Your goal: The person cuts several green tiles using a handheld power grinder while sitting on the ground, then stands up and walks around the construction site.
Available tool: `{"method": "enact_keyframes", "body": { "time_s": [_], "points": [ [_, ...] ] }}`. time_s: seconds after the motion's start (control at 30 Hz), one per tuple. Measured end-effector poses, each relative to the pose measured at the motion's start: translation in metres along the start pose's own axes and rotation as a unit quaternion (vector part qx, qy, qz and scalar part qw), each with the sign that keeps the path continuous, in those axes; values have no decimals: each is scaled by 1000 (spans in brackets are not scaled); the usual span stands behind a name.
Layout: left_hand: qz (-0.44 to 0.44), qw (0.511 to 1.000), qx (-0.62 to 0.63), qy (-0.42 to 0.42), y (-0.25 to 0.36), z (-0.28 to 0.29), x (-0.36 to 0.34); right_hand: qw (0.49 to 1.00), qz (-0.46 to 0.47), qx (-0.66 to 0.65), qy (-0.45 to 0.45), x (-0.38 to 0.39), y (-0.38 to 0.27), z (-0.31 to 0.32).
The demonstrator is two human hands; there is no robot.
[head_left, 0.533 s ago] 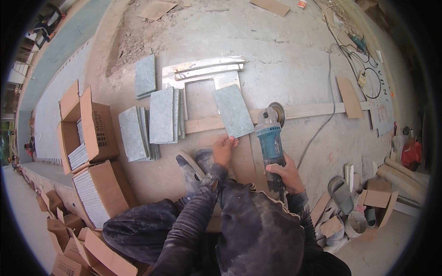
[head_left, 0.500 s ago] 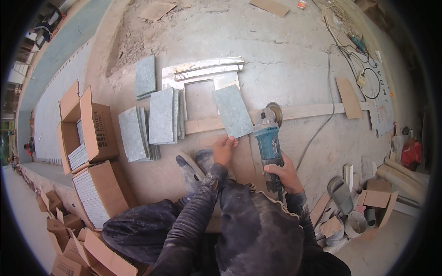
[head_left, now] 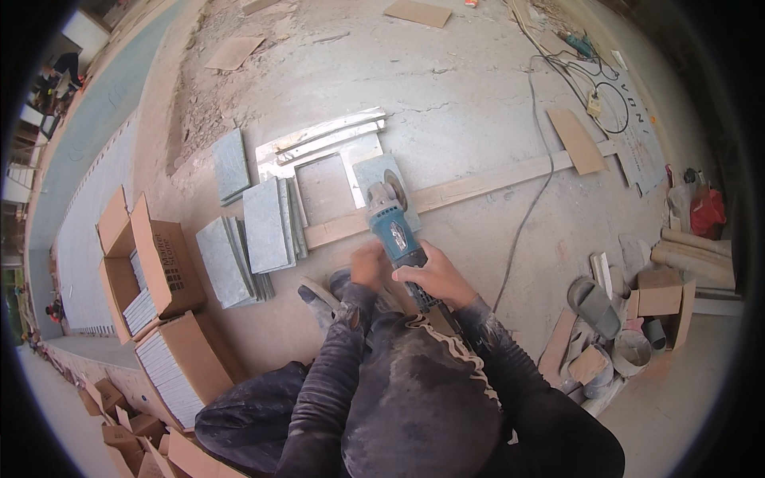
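My right hand (head_left: 434, 275) is closed round the dark rear body of a blue angle grinder (head_left: 390, 231). The grinder now lies across a grey-green stone tile (head_left: 369, 169), with its disc (head_left: 392, 187) over that tile. My left hand (head_left: 366, 267) is just left of the grinder, fingers curled; their tips and whatever they grip are hidden by the tool. The tile rests across a long wooden board (head_left: 470, 183) and a white frame (head_left: 319, 131). More tiles lie to the left in stacks (head_left: 267, 223) (head_left: 219, 263) (head_left: 231, 166).
Open cardboard boxes of tiles (head_left: 167, 287) stand left. Cables (head_left: 530, 199) run to another tool (head_left: 580, 46). Cardboard (head_left: 578, 139), a sandal (head_left: 594, 307), buckets (head_left: 633, 350) and rolls (head_left: 689, 263) lie right. A person (head_left: 64, 76) is in the far upper left.
The grinder in my right hand has moved left, from beside the tile to over it. My left hand's fingertips are now hidden behind it. The whole view has shifted.
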State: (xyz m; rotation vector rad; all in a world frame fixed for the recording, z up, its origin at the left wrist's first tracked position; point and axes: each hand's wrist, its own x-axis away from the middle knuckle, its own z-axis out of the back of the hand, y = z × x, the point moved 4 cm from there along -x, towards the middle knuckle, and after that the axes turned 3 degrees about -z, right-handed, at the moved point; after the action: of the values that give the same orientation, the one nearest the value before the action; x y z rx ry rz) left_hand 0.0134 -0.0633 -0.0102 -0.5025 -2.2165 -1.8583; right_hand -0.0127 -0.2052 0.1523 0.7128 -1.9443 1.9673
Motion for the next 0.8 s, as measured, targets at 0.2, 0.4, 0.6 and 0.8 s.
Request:
{"method": "enact_keyframes", "body": {
  "time_s": [0.2, 0.4, 0.6, 0.8],
  "points": [
    [37, 997, -38, -62, 13, 7, 8, 997, -13, 64, 37, -2, -4, -16],
    [57, 994, -80, -43, 17, 11, 11, 996, 2, 64, 58, -8, 16, -24],
    [-42, 968, -235, -81, 8, 21, 1, 995, -16, 77, 54, -7, 23, -27],
    [1, 968, -240, -68, -1, 27, -5, 997, -23, 60, 50, 0, 28, -27]
  ]
}}
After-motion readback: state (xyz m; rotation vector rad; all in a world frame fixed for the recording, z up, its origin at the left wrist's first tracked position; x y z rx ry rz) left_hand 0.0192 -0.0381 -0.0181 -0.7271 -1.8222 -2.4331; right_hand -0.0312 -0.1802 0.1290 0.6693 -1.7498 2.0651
